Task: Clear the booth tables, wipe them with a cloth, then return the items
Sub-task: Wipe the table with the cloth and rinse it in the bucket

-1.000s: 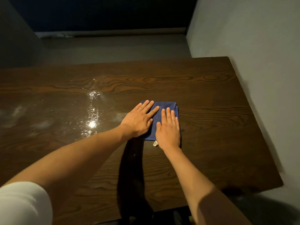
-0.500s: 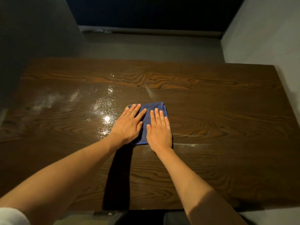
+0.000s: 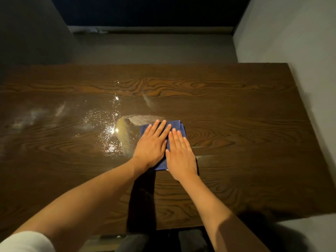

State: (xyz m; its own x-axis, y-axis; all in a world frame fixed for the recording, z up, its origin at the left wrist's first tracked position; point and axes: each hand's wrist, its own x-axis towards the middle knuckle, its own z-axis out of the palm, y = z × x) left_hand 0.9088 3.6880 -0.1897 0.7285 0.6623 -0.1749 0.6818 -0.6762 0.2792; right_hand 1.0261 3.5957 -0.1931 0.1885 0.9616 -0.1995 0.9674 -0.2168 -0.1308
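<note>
nearest the camera, a white sleeve covers the upper part of the left arm at the lower left corner of the frame. both forearms are bare and reach forward over the near edge of a dark wooden booth table with a strong grain pattern. a dark shadow lies on the tabletop between the two forearms.

at mid-table, the left hand lies palm down on a folded blue cloth, fingers straight and close together, angled toward the right. the right hand lies palm down just beside it, fingers straight and held together, pointing away from the camera. the two hands touch or nearly touch along their inner edges. neither hand curls round the cloth; both press flat on it. the cloth lies flat on the tabletop, mostly covered, with its far edge and right corner showing beyond the fingertips and a strip showing between the hands.

just left of the cloth, a wet patch of droplets and a smeared film glints under a light reflection. farther left, pale cloudy smears mark the surface.

beyond the table's far edge is a grey bench seat, with a dark blue backrest above it. a pale wall runs along the right side of the table.
</note>
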